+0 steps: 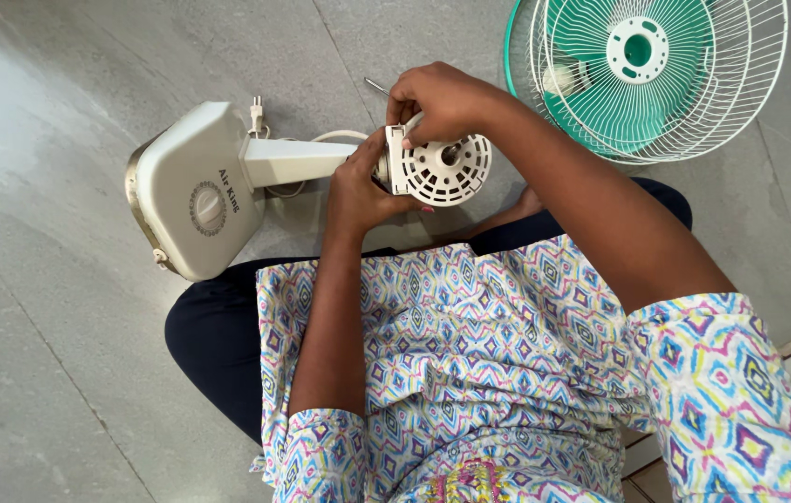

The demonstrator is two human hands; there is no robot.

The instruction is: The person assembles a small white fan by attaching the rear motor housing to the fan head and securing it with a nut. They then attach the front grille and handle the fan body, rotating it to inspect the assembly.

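A grey polished stone floor (60, 373) fills the view, and the person sits cross-legged on it in a patterned tunic. Largest on it is the fan body (204, 191), lying on its side with its square white base away from the person and its neck pointing toward the lap. Up and to the right of the fan body, well apart, lies the white wire guard (694, 112) with the green blades (600, 84) inside. At the neck's end sits the round slotted motor housing (440, 169). The left hand (358, 196) clasps the neck just behind the housing; the right hand (442, 98) pinches something at its upper rim, probably a small fastener, though fingers hide it. Judging from this, steadying the neck firmly while turning the pinched part squarely would serve best. A power plug (257, 114) lies just beyond the neck.
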